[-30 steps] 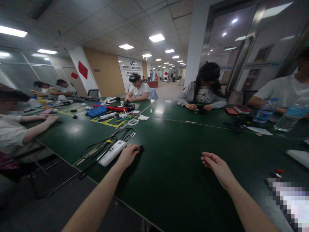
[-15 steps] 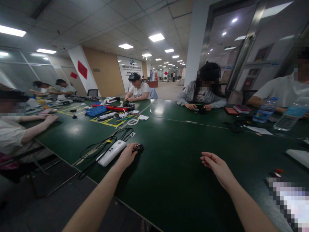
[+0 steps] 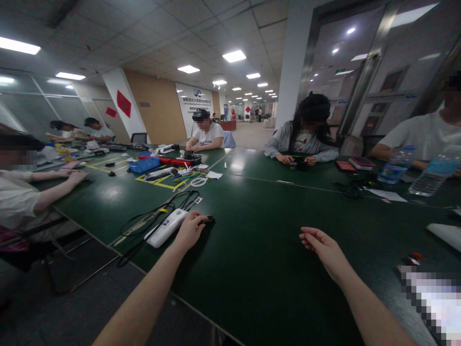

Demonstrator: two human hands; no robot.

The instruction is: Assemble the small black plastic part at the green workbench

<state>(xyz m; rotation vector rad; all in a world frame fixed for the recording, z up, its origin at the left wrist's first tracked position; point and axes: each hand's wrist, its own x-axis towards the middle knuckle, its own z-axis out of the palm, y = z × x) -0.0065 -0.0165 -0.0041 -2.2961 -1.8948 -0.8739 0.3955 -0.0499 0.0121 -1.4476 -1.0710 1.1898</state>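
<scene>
My left hand (image 3: 190, 231) rests on the green table (image 3: 252, 250), its fingers bent over a small dark object (image 3: 208, 219). The fingertips touch its near side, and the hand hides part of it. What kind of object it is, I cannot make out. Just left of this hand lies a white power bank-like case (image 3: 167, 228) marked 2, with black cables (image 3: 140, 223) looped around and over it. Farther right, my right hand (image 3: 322, 245) lies by itself at the table surface, fingers loosely curled, with nothing visible in it.
A blue tray (image 3: 144, 166), a red case (image 3: 169, 160) and loose wires sit ahead on the left. Water bottles (image 3: 396, 164) stand at the far right. A blurred-out screen (image 3: 437, 298) is at the lower right. Several people sit around the table.
My left fingers have lifted and stretched slightly forward over the small dark object, covering more of it. My right hand has stayed in place.
</scene>
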